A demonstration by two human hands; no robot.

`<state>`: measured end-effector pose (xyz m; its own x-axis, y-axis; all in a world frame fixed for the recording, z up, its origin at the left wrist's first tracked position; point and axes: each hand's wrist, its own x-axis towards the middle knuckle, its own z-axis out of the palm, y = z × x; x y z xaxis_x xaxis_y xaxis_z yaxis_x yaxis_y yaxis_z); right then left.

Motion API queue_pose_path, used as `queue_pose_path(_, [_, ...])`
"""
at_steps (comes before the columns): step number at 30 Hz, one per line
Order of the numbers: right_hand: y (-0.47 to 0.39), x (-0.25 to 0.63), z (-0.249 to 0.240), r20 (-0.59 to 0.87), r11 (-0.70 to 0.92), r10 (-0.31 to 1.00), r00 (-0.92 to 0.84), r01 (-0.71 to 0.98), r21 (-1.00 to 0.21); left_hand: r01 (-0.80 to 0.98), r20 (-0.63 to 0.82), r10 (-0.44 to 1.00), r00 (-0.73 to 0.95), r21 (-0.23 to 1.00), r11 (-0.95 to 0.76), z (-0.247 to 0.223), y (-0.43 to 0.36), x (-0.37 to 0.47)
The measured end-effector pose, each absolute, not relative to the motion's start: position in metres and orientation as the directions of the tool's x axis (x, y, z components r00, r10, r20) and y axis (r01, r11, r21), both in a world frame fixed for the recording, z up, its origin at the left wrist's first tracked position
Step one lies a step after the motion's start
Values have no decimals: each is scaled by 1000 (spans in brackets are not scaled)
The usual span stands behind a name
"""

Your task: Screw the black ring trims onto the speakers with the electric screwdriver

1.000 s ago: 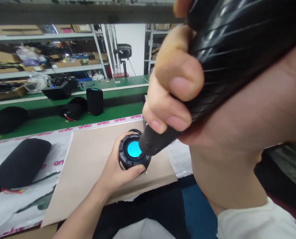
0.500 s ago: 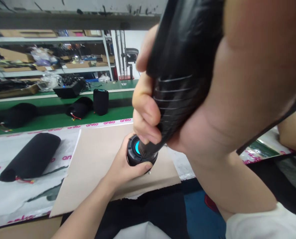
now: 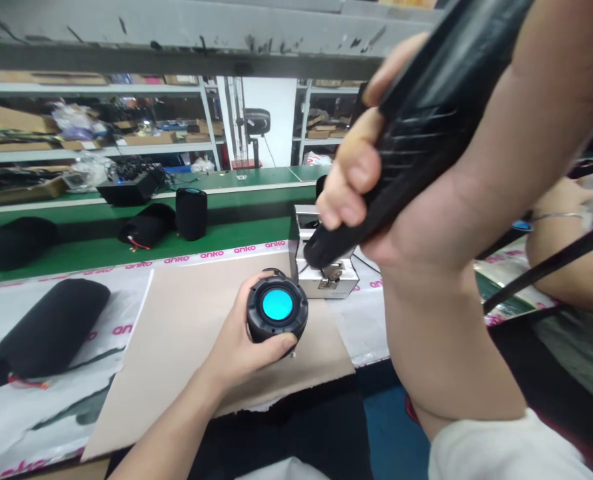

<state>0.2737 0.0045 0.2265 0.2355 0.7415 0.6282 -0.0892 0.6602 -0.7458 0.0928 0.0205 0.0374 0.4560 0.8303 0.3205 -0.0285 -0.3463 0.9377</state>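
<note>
My left hand (image 3: 244, 337) is wrapped round a black cylindrical speaker (image 3: 277, 327), which stands upright with its bright blue round centre facing up. In my right hand (image 3: 416, 200) is a black electric screwdriver (image 3: 401, 160), slanted with its nose down and to the left. The fingers close round its ribbed grip. Its nose is in front of a silver metal box (image 3: 334, 283) with a latch-like mechanism, a little above and right of the speaker. The screwdriver hides part of the box; I cannot tell whether they touch. Under the speaker lies a cardboard sheet (image 3: 176, 333).
A black cloth-covered speaker body (image 3: 51, 327) with red wires lies at left. Several more (image 3: 191, 213) rest on the green conveyor (image 3: 246, 230). A metal beam (image 3: 176, 40) crosses overhead. At right, another person's arm (image 3: 561, 247) shows behind a dark bar.
The screwdriver has lifted off the speaker's top and moved up and right to the silver box, now in view. My left hand still holds the speaker, whose blue centre is uncovered.
</note>
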Motion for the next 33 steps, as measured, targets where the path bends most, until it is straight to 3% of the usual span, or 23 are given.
queue_pose_path(2, [22,296,211,701,803,585,407,-174,-569,-30,314,834,454,941,-338,39,20,93])
queue_pose_path(4, [45,320,190,630,895,335,700,-27,-446,-29,297,841,453,947,-319,40,19,94])
queue_pose_path(5, [55,332,179,598,904,204,775,85,-418,-29,291,842,454,949,-313,41,18,94])
queue_pose_path(6, [64,343,170,592,894,178,786,122,-430,-28,286,845,452,951,-307,41,17,94])
queue_pose_path(9, [71,361,157,639,846,289,713,123,-519,-25,278,857,434,954,-297,43,15,95])
queue_pose_path(12, [52,359,165,666,883,231,709,135,-450,-15,295,860,416,948,-318,43,16,94])
queue_pose_path(13, [44,356,170,669,879,282,688,94,-468,-9,303,858,414,944,-329,43,16,94])
queue_pose_path(17, [28,342,169,559,671,705,436,-154,-725,14,305,865,398,941,-338,44,17,94])
queue_pose_path(22, [44,333,138,616,696,675,407,-74,-714,16,305,871,385,941,-337,44,16,93])
queue_pose_path(30, [48,341,110,519,571,804,290,-135,-810,4,317,864,391,938,-346,43,18,96])
queue_pose_path(33, [38,340,123,583,656,735,346,-150,-739,4,335,858,389,931,-365,45,18,96])
